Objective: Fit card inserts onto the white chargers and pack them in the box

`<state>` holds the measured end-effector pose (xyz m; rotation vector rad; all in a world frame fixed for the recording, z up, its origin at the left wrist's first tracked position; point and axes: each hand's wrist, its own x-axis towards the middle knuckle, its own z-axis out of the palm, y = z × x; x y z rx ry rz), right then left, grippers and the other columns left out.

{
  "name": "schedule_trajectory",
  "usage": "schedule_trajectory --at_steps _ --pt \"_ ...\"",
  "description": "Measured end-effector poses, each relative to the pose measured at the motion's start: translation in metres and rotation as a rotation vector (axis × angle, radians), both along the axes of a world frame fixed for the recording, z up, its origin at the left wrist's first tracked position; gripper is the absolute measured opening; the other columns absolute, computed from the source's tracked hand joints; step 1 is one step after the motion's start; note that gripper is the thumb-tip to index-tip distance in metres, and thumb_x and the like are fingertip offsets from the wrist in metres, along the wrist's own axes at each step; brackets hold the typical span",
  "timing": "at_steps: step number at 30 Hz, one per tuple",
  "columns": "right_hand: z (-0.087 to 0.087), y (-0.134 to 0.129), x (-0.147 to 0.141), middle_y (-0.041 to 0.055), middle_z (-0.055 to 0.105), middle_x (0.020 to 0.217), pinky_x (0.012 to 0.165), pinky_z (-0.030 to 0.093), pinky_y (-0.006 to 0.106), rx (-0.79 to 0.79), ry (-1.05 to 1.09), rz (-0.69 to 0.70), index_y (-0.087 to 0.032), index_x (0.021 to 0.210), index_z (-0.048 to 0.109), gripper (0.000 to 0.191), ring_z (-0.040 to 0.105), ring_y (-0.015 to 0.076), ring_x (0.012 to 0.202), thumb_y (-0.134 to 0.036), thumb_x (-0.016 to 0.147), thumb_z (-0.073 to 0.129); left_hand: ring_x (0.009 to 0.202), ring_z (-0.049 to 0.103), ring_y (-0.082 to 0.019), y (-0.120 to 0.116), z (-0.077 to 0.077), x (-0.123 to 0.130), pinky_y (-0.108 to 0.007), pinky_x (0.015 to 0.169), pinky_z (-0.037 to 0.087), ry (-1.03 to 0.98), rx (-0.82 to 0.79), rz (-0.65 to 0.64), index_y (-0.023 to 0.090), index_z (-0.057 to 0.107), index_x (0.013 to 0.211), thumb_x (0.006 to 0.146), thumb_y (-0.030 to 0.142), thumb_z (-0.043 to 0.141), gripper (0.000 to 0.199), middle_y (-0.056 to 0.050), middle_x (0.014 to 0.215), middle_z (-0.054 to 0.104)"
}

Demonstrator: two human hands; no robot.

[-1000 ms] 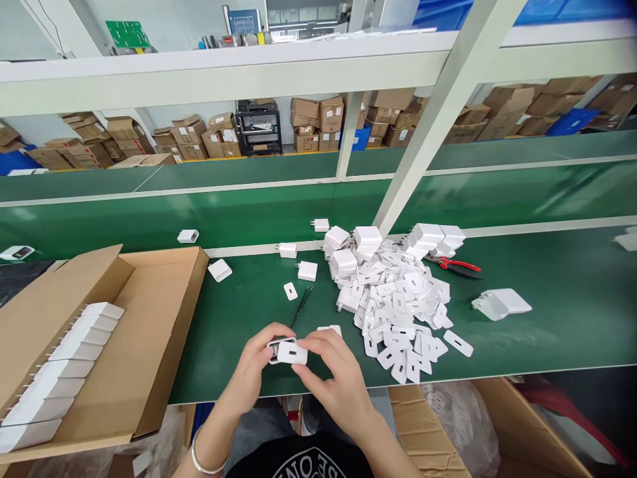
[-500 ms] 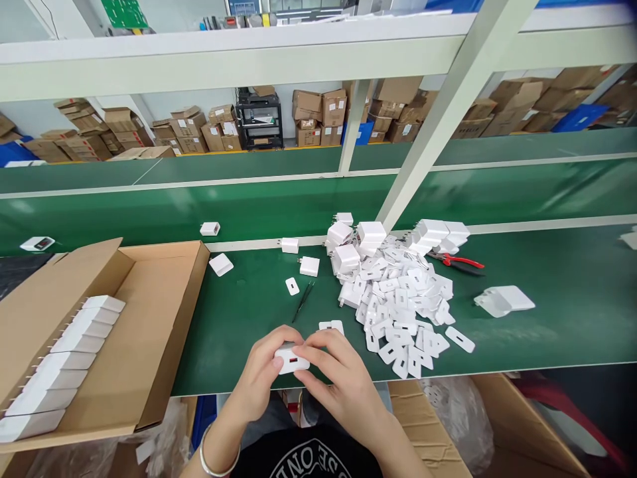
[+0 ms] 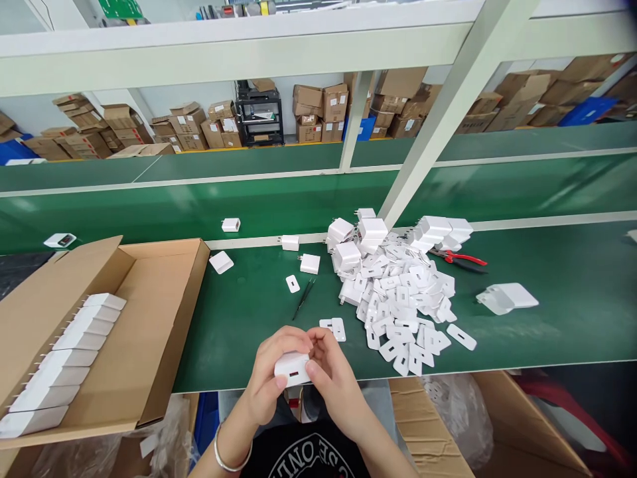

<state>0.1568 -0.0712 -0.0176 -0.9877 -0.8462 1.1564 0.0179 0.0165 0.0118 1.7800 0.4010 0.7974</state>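
A white USB charger [image 3: 292,369] is held between both hands above the bench's front edge, its face with the dark port turned toward me. My left hand [image 3: 271,365] wraps round its left side, thumb at the lower corner. My right hand [image 3: 334,372] grips the right side, thumb on the front and fingers behind. Just beyond the hands lie two loose white faceplates [image 3: 338,329]. Black tweezers [image 3: 303,299] rest farther back, beside a single faceplate [image 3: 292,284]. To the right spreads a heap of white faceplates [image 3: 403,299], with several chargers [image 3: 372,232] along its back.
At left an open cardboard box [image 3: 149,318] holds a row of white chargers [image 3: 67,358]. Red-handled pliers [image 3: 460,257] lie right of the heap, near more chargers [image 3: 507,297]. A slanted white post [image 3: 432,113] rises behind the heap. Single chargers stand on the moving-belt side [image 3: 231,225].
The charger has tilted so more of its top shows. My right hand's fingers have moved from its front face to behind it. Items on the back strip have shifted right.
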Motion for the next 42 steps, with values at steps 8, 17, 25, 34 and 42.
schedule_trajectory --at_steps 8,17,25,34,42 --pt "0.0 0.007 0.0 0.0063 0.071 0.097 0.078 0.058 0.031 0.035 -0.121 -0.237 -0.02 0.113 0.065 0.028 0.068 0.0192 0.087 -0.043 0.098 0.067 0.111 0.058 -0.03 -0.005 -0.016 0.001 -0.043 0.09 0.049 0.273 0.059 0.286 0.026 0.056 0.135 0.107 0.062 0.029 0.053 -0.014 0.132 0.055" --pt "-0.025 0.015 -0.006 0.0054 0.072 0.098 0.076 0.06 0.031 0.021 -0.063 -0.254 -0.022 0.127 0.058 0.035 0.072 0.0192 0.086 -0.043 0.099 0.065 0.098 0.063 -0.024 -0.006 -0.023 0.01 -0.035 0.086 0.05 0.349 0.018 0.272 0.022 0.061 0.123 0.108 0.054 0.039 0.042 -0.01 0.114 0.067" --pt "-0.061 0.011 -0.001 0.0085 0.072 0.104 0.078 0.059 0.032 -0.008 -0.176 -0.418 -0.02 0.126 0.06 0.037 0.071 0.0208 0.089 -0.038 0.095 0.07 0.095 0.064 -0.022 0.109 0.02 0.041 -0.035 0.089 0.051 0.684 0.342 0.419 0.019 0.042 0.143 0.112 0.04 0.023 0.042 -0.009 0.105 0.067" --pt "-0.061 0.017 -0.001 0.0064 0.071 0.106 0.077 0.057 0.028 -0.008 -0.392 -0.459 -0.02 0.122 0.064 0.041 0.068 0.0189 0.087 -0.024 0.082 0.073 0.15 0.037 -0.038 0.31 0.012 0.127 -0.056 0.119 0.037 1.056 0.658 0.408 0.024 0.055 0.146 0.092 0.021 0.067 0.055 -0.014 0.162 0.047" --pt "-0.057 0.019 -0.001 0.0038 0.071 0.104 0.076 0.056 0.026 0.022 -0.344 -0.469 -0.022 0.124 0.061 0.041 0.067 0.0172 0.085 -0.021 0.084 0.07 0.13 0.057 -0.034 0.298 -0.007 0.102 -0.052 0.108 0.047 1.115 0.66 0.527 0.012 0.057 0.14 0.1 0.025 0.057 0.042 -0.019 0.14 0.06"
